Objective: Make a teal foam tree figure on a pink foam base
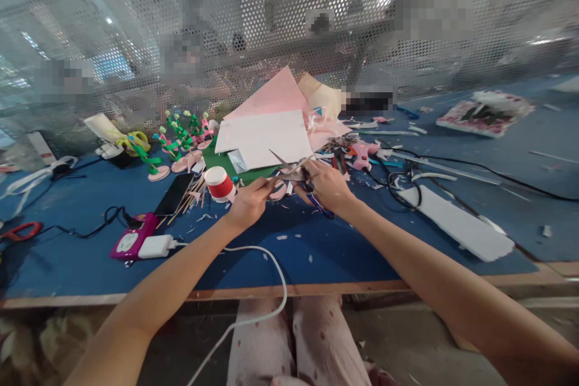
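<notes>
My right hand is closed around a pair of scissors with dark blue handles. Their blades stand apart and point left, towards my left hand. The fingers of that hand are pinched together by the blades, and what they hold is too small to make out. Just beyond both hands lie white sheets on a green sheet, with a pink sheet behind. A red and white cup-shaped container stands close to my left hand.
Small green and pink paper figures stand at the back left. A purple power socket with a white charger sits front left. To the right are a pink glue gun, black cables and a white board. Paper scraps litter the blue table.
</notes>
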The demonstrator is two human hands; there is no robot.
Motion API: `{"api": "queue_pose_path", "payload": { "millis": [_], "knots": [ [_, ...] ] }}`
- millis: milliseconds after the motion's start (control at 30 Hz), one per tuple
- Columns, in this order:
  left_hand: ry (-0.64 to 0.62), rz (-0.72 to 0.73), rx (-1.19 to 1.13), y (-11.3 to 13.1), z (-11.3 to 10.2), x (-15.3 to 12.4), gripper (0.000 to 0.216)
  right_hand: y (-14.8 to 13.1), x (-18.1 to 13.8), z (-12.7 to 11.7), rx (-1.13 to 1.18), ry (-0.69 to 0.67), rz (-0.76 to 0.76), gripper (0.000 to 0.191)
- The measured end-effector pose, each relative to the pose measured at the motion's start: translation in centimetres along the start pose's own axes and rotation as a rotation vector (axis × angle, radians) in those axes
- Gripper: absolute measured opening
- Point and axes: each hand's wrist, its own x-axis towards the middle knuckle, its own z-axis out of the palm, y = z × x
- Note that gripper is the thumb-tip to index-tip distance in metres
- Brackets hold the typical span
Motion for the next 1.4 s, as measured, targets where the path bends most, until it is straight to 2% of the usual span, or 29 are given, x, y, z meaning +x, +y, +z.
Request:
{"api": "queue_pose_path", "payload": {
  "millis": [133,267,433,633,767,933,1067,1300,1400],
  "knots": [
    [0.012,-0.029,-0.011,-0.04,0.19,0.02,0.030,0.06,0.29,-0.39,-0.033,-0.069,0.075,0.014],
    [0.025,-0.053,0.047,-0.17,0.36,0.00,0.031,0.03,0.55,-0.65,-0.120,-0.116,0.156,0.020],
    [0.019,-0.090,0.062,-0.24,0.21,0.01,0.034,-0.01,0.49,-0.61,-0.112,-0.102,0.155,0.023],
    [-0.064,-0.050,-0.096,-0.47,0.25,-0.01,0.037,0.41,0.18,-0.06,-0.049,-0.008,0.086,0.016],
    [-0.108,-0.023,-0.176,-0.70,0.28,0.00,0.044,0.36,0.20,-0.17,-0.016,-0.047,0.032,0.014],
    [-0.140,-0.106,-0.131,-0.79,0.11,0.18,0.041,0.30,0.37,-0.31,-0.109,-0.111,0.114,0.018],
    [-0.070,-0.102,0.003,-0.63,0.00,0.22,0.037,0.24,0.40,-0.26,-0.160,-0.113,0.145,0.024],
    [0.231,-0.010,0.173,-0.35,-0.20,0.07,0.033,-0.14,0.44,-0.09,-0.111,-0.080,0.199,0.027],
    [0.215,0.035,0.242,-0.39,-0.20,0.11,0.027,-0.29,0.45,-0.25,-0.108,-0.100,0.215,0.025]
  ]
}}
